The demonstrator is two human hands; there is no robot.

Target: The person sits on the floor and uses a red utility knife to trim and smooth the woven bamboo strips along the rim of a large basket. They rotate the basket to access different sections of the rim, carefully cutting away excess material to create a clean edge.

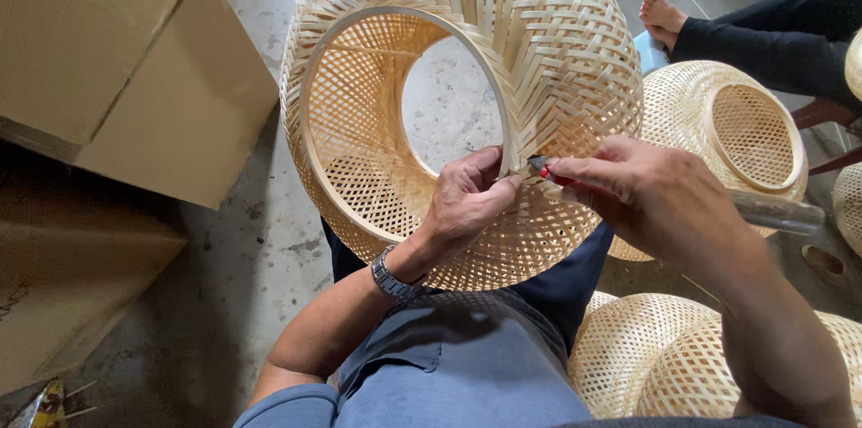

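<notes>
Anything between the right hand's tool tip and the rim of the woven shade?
Nothing visible. The right hand holds the red-tipped tool right at the rim of the woven bamboo shade. The left hand grips the rim just beside it, not across the tip.

Cardboard boxes (117,60) left; woven shades (727,132) crowd right.

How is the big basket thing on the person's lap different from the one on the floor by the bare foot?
The woven shade on the lap is tipped on its side, so the floor shows through its ring; the shade by the foot rests on the floor. The lap shade looks bigger, being nearer the camera. The left hand and right hand touch the lap shade; nobody touches the other. Both are pale woven bamboo with round openings.
</notes>
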